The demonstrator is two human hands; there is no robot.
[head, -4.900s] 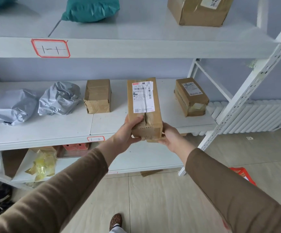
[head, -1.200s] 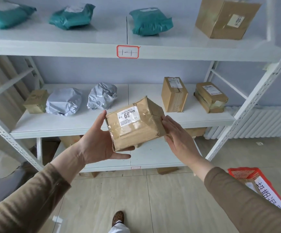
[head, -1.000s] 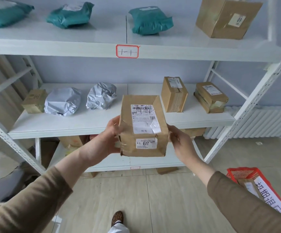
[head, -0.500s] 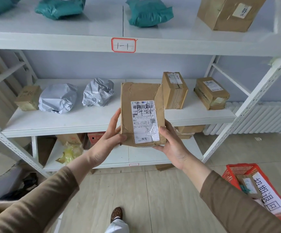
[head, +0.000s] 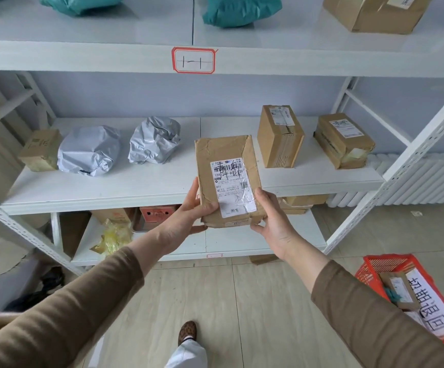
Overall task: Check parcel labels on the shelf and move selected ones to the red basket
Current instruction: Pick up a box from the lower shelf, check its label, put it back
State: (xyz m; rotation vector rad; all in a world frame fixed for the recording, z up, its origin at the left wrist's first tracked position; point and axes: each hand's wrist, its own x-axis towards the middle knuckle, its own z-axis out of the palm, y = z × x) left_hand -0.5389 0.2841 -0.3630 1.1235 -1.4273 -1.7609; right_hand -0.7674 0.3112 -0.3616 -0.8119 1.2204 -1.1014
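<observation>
Both arms reach forward from the bottom corners, each in a long brown sleeve that stops at the wrist. The left hand (head: 189,219) is turned palm inward, with the thumb pointing up along one side of the box (head: 228,181) and the fingers curled under its bottom edge. The right hand (head: 272,221) takes the other side, thumb on the front and fingers behind. Both grips are closed on it. One foot (head: 187,332) shows on the floor below.
</observation>
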